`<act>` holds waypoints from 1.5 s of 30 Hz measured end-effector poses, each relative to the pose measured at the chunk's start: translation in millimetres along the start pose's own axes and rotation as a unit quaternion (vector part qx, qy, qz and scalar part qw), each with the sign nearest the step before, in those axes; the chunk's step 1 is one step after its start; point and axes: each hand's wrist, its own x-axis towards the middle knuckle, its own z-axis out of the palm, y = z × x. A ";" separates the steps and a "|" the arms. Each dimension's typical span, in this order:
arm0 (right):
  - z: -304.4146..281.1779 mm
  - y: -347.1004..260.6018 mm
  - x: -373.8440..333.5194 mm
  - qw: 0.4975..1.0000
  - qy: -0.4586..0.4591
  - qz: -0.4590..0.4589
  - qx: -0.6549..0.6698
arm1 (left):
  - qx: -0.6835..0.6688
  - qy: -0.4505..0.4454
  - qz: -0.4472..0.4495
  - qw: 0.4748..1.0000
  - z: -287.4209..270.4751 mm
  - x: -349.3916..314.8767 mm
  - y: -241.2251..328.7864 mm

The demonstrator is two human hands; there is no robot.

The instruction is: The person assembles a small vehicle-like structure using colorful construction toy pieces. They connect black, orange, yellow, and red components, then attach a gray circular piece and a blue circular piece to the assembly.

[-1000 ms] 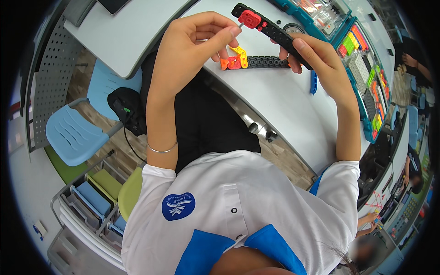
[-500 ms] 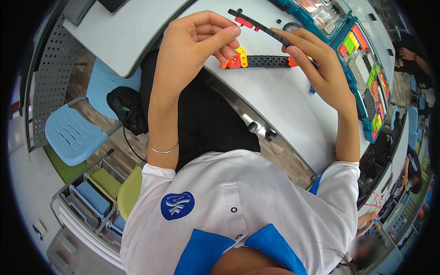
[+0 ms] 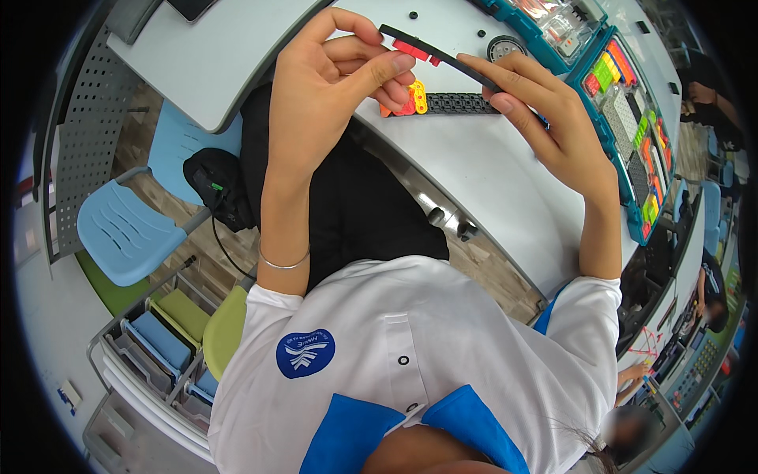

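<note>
A long black building beam (image 3: pixel 446 58) with a red piece (image 3: pixel 412 50) attached along its underside is held up above the white table. My right hand (image 3: pixel 545 110) pinches the beam's right end between thumb and fingers. At the other end, my left hand (image 3: pixel 339 87) has its index finger on the beam's tip and its thumb against the red piece. Below them a black linked strip (image 3: pixel 458 104) lies on the table, with yellow (image 3: pixel 420 96) and orange-red parts at its left end. My right hand hides the strip's far end.
A grey-and-black wheel (image 3: pixel 504 48) and small black parts (image 3: pixel 413 15) lie beyond my hands. To the right, an open teal case (image 3: pixel 628 186) holds colourful building pieces. A second table (image 3: pixel 229 55), a light blue chair (image 3: pixel 130 229) and a black bag (image 3: pixel 217 189) are on the left.
The beam has shifted slightly left and down. My left index finger has come up onto its tip, and my left thumb now touches the red piece. My right hand still grips the other end.
</note>
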 end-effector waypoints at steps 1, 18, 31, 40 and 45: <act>0.6 -0.1 -0.1 1.000 0.005 -0.005 0.005 | 0.004 0.005 0.003 1.000 -0.1 -0.4 0.7; -6.4 3.9 -2.4 0.984 -0.083 0.054 0.149 | -0.002 -0.043 0.042 0.998 -6.2 -9.1 1.0; -3.9 -2.4 0.7 0.996 -0.060 0.002 0.065 | 0.140 -0.003 0.176 0.974 -3.8 -15.4 -6.6; 13.0 -13.4 1.6 0.993 -0.028 0.010 0.114 | 0.254 -0.028 0.300 0.919 12.1 -19.7 -13.5; 16.2 -13.9 -1.6 0.966 -0.032 0.102 0.237 | 0.296 -0.028 0.354 0.887 16.9 -21.5 -14.8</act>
